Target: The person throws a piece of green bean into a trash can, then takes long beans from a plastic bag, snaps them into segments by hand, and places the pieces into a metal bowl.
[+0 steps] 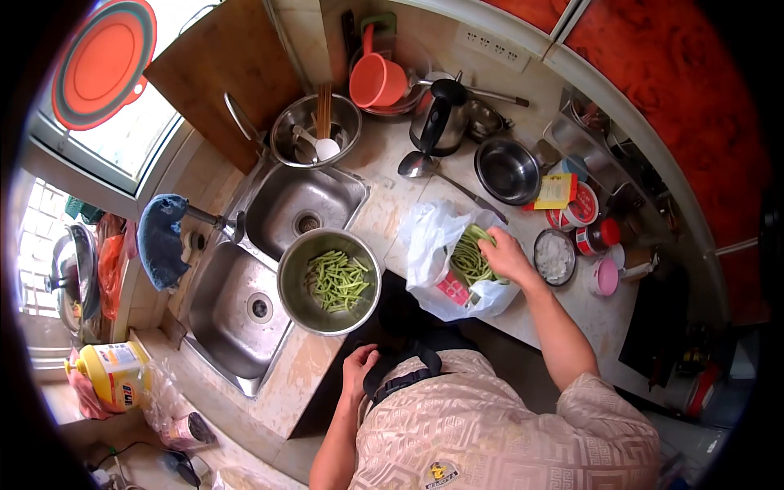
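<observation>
A white plastic bag (425, 249) lies open at the counter's front edge, with long green beans (469, 260) inside. My right hand (504, 255) reaches into its right side, fingers closed on the beans. Low by my waist, near a black strap, my left hand (359, 369) hangs with its fingers curled; whether it holds anything is not visible. Between the two, a steel bowl (291, 298) with short cut green bean pieces (337, 280) rests on the sink's edge.
A double steel sink (233, 327) is at the left. Behind the bag lie a ladle (416, 165), a kettle (439, 122) and a dark steel bowl (508, 171). A dish of white lumps (554, 256) and several jars stand to the right.
</observation>
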